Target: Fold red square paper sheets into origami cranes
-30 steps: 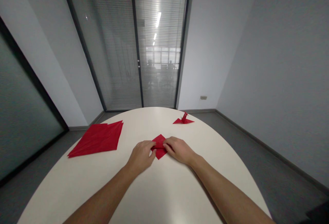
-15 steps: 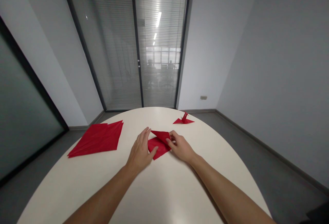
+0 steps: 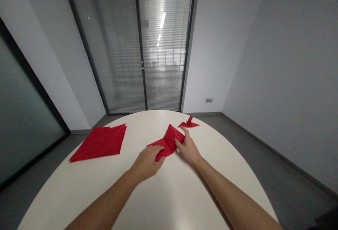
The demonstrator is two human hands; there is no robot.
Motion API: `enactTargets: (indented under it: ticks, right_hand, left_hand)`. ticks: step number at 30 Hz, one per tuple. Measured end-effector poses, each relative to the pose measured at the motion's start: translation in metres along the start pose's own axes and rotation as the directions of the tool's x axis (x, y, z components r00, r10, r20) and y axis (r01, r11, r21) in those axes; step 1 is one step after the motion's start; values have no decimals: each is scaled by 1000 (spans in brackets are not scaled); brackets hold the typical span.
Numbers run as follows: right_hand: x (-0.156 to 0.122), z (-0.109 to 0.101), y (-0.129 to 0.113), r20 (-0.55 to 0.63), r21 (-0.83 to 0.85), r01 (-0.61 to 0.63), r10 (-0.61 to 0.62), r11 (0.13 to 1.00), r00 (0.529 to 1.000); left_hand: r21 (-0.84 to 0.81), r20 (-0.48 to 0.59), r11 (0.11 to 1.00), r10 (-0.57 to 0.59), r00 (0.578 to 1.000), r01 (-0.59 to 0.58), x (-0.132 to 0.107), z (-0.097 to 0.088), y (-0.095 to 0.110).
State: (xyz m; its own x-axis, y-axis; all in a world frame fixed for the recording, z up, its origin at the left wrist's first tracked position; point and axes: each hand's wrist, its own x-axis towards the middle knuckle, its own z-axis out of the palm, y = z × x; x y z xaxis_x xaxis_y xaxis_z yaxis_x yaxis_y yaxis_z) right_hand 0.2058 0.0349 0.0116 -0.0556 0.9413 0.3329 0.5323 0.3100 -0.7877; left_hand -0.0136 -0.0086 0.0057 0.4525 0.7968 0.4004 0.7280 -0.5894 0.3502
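A partly folded sheet of red paper (image 3: 170,139) lies between my hands near the middle of the table, with one flap raised to a point at its far side. My left hand (image 3: 148,158) rests on its near left part, fingers curled over the edge and thumb along the front corner. With thumb and fingers, my right hand (image 3: 188,148) grips the raised flap on the right; its fingertips behind the paper are partly hidden. Just beyond that hand stands a folded red paper crane (image 3: 189,121), its wings spread.
A stack of red paper sheets (image 3: 101,142) lies at the left of the round white table (image 3: 163,202). Past the table's far edge are a glass door with blinds (image 3: 166,82) and grey walls.
My right hand has moved slightly right and lifted the flap, opening the paper wider. My left hand has shifted from the paper's left side down onto its near left part.
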Motion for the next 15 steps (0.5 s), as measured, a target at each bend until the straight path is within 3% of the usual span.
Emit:
enactTargets:
  ticks: [5, 15]
  right_hand:
    - [3, -5, 2, -80, -43, -24, 20, 999, 997]
    - [4, -4, 10, 7, -206, -55, 58, 977, 998]
  left_hand:
    - [92, -53, 996, -3, 999, 8, 2, -5, 4]
    - [145, -71, 989, -12, 997, 23, 1, -1, -3]
